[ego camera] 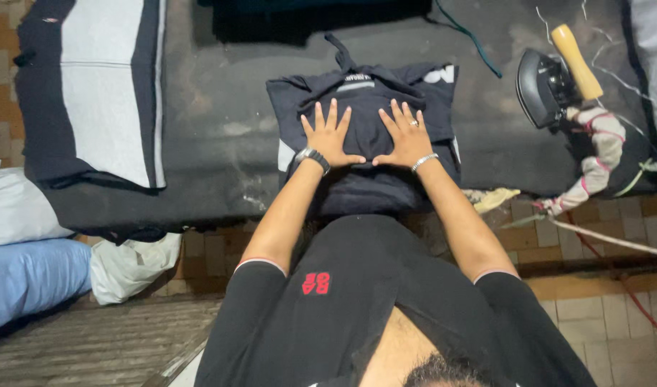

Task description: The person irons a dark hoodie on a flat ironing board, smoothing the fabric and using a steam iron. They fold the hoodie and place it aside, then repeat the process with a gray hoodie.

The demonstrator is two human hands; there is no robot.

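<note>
A folded dark navy hooded garment (pixel 364 188) lies on a dark padded ironing surface (pixel 221 136), its hood and cord pointing away from me. Both my hands rest flat on top of it with fingers spread and thumbs nearly touching. My left hand (pixel 329 136) wears a dark wristwatch. My right hand (pixel 407 135) has a ring and a silver bracelet. Neither hand grips anything.
An old black iron with a yellow wooden handle (pixel 558 75) stands at the right, its cloth-wrapped cord (pixel 593 168) trailing toward the tiled floor. A navy and grey folded garment (pixel 92 86) lies at the left. Blue and white bags (pixel 49 265) sit on the floor below.
</note>
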